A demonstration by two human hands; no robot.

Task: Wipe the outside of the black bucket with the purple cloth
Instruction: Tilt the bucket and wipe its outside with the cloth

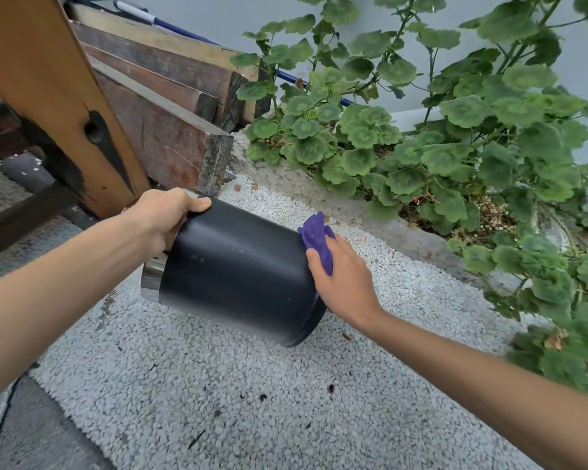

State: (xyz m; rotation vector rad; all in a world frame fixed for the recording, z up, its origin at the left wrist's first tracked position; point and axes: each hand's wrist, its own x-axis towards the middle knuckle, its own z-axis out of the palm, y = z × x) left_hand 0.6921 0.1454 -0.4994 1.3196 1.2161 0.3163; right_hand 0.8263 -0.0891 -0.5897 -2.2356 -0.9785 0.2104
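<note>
The black bucket (238,269) is held tipped on its side above the white gravel, its silver-rimmed mouth facing left and its base facing right. My left hand (165,217) grips the rim at the upper left, thumb lying on the black wall. My right hand (343,278) presses the purple cloth (316,240) against the bucket's right end, near the base edge. Part of the cloth sticks up above my fingers; the rest is hidden under my palm.
White gravel ground (218,385) lies below the bucket. A slanted wooden post (58,96) and stacked wooden beams (163,130) stand at the left and behind. Leafy green plants (455,147) in a concrete-edged bed fill the right side. A dark paved strip (31,435) runs at the lower left.
</note>
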